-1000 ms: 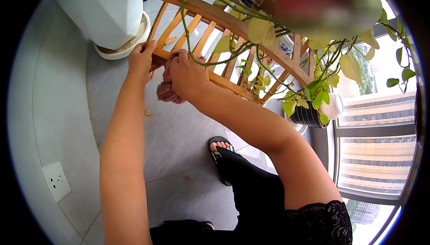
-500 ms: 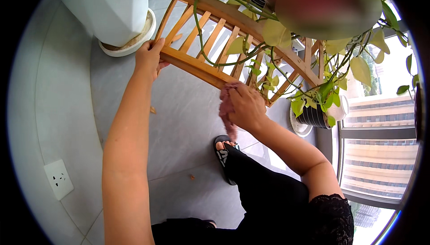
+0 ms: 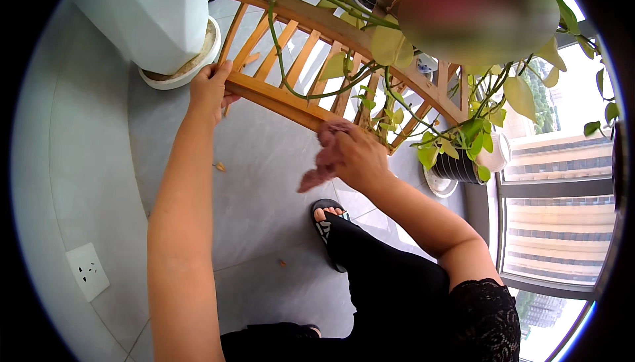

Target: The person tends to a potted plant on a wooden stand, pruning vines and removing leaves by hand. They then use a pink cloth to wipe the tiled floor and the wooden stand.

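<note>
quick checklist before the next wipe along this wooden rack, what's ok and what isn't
1. Left hand grips the end of the wooden rack: ok.
2. Right hand holds the reddish cloth: ok.
3. Cloth touching the lower rail: cannot tell, part of it hangs free.
4. Vine stems trail across the slats: not ok.
5. Striped pot stands close by the rack's far end: not ok.
6. Foot flat on the tile floor: ok.

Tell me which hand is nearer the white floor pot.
Left. The left hand grips the wooden rack's rail just beside the white pot; the right hand, holding a cloth, is farther along it.
</note>
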Demonstrator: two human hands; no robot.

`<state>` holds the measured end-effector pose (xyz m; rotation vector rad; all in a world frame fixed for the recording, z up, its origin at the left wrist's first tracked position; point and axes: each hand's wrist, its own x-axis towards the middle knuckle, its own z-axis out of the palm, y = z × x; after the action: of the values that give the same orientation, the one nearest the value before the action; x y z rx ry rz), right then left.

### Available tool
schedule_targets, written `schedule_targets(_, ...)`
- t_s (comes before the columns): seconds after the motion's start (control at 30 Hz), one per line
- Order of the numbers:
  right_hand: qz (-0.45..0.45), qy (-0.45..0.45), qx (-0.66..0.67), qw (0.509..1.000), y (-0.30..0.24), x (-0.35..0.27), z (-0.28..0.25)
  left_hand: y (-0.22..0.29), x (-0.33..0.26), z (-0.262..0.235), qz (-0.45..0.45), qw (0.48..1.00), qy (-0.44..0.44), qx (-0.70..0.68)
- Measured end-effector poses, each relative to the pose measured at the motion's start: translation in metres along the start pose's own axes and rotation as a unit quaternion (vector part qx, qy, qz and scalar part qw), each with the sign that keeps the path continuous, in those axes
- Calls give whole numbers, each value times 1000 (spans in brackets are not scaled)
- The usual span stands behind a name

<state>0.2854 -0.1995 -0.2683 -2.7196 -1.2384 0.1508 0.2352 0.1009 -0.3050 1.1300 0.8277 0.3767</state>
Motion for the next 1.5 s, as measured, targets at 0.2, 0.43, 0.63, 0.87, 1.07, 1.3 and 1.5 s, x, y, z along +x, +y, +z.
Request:
schedule_targets(0.2, 62, 26, -49, 997, 44, -63, -15, -1, -2, -2, -2, 1000, 3, 10)
schedule_targets(0.43, -13, 24, -64, 998, 4, -10, 1, -4, 2, 2, -1, 1000, 13, 15)
schedule_targets(0.63, 65, -6, -87, 994, 26, -67, -8, -4, 4, -2, -7, 1000, 8, 17)
schedule_targets(0.87, -2, 41, 16, 999, 16, -72, -49, -7, 2, -8, 4, 1000, -2, 6)
schedule_targets(1.07, -113, 142, 281, 942, -20, -2, -50, -17, -76, 11, 81, 978, 178, 73)
schedule_targets(1.3, -170, -71, 454, 872, -45, 9, -44, -45, -154, 60, 20, 946, -136, -293)
schedule_targets(1.5, -124, 181, 297, 929, 33, -41, -28, -7, -103, 59, 237, 970, -54, 14)
